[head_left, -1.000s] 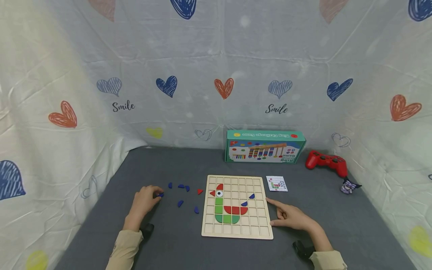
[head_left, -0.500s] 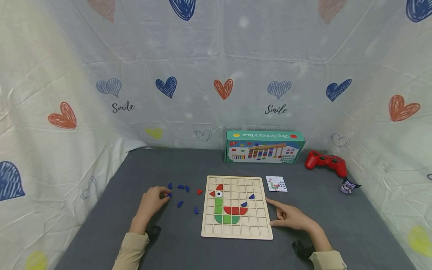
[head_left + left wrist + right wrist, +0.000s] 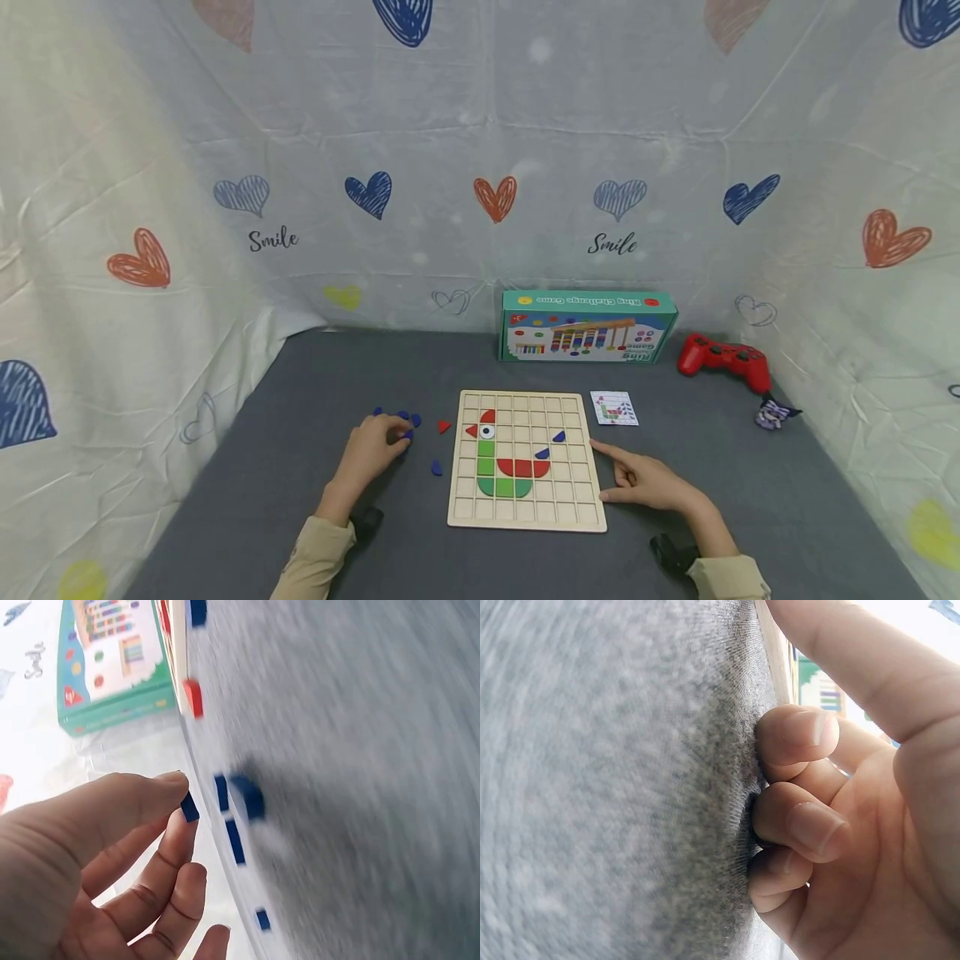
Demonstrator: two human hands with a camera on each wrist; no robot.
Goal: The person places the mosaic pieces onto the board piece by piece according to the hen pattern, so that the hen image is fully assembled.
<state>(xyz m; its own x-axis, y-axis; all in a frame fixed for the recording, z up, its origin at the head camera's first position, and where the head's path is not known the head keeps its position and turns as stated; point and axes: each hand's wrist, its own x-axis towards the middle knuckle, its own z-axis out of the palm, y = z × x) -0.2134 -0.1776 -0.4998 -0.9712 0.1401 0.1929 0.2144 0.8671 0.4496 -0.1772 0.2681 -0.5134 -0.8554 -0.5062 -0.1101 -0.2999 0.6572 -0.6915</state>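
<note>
Gridded pale wooden board (image 3: 464,506): flat on the table, carrying red, green and blue pieces. Probably stiff and steady; take it by the rim.

Right hand (image 3: 652,482): thumb and forefinger extended to the board's right edge, other fingers curled in; grasping nothing.

Left hand (image 3: 367,454): left of the board, thumb and fingertip nearly closed in a pinch, remaining fingers loosely bent.

Small flat dark-blue piece (image 3: 190,808): in that pinch, outline partly covered. Likely light, rigid, perhaps slick; best held by opposite edges, as a broad grip would hide it.

Red triangular piece (image 3: 444,426): loose, just beside the board's left edge.

Loose dark-blue half-round pieces (image 3: 416,421): around the left fingertips.

White printed card (image 3: 614,408): beside the board's far right corner.

Teal cardboard box (image 3: 588,327): behind, upright.
</note>
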